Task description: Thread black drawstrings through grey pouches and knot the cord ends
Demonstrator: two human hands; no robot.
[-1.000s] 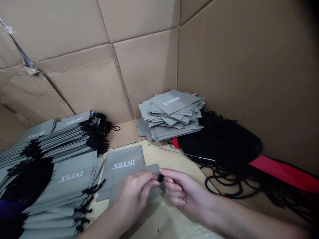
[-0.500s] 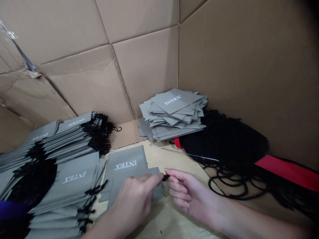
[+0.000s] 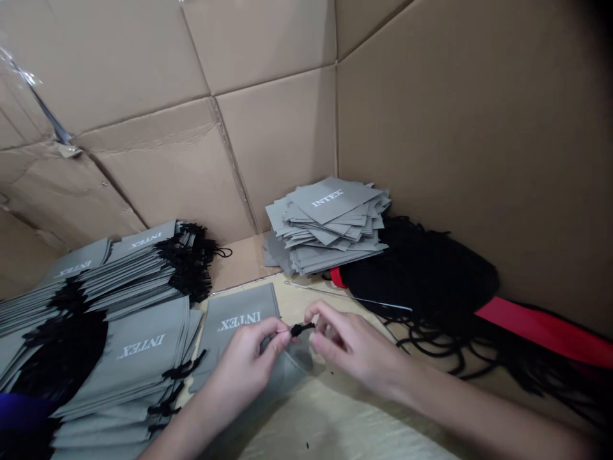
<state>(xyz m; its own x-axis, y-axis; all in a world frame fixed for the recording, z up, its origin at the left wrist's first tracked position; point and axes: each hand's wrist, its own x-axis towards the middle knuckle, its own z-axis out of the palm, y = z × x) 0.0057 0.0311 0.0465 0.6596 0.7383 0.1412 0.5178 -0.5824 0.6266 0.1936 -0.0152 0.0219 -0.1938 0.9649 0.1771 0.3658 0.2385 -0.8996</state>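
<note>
In the head view, my left hand (image 3: 249, 358) pinches a knotted black drawstring cord (image 3: 301, 328) at the corner of a grey fabric pouch (image 3: 282, 377). That pouch hangs below the hand, partly hidden by it and blurred. My right hand (image 3: 352, 345) is at the free end of the cord, thumb and forefinger apart around it; no firm grip shows. Under and behind my left hand lies another grey pouch (image 3: 239, 310) with white INTEX lettering.
Stacked pouches with black cords (image 3: 138, 345) fill the left side. A pile of grey pouches (image 3: 330, 223) stands at the back, by a bundle of black cords (image 3: 421, 268) with a red band (image 3: 541, 329). A thin metal rod (image 3: 354, 298) lies before them. Cardboard walls (image 3: 278, 128) enclose the back and right.
My right thumb and forefinger have parted from their pinch on the cord. My left hand has turned and shifted slightly left, now pinching the knot. The view has shifted slightly.
</note>
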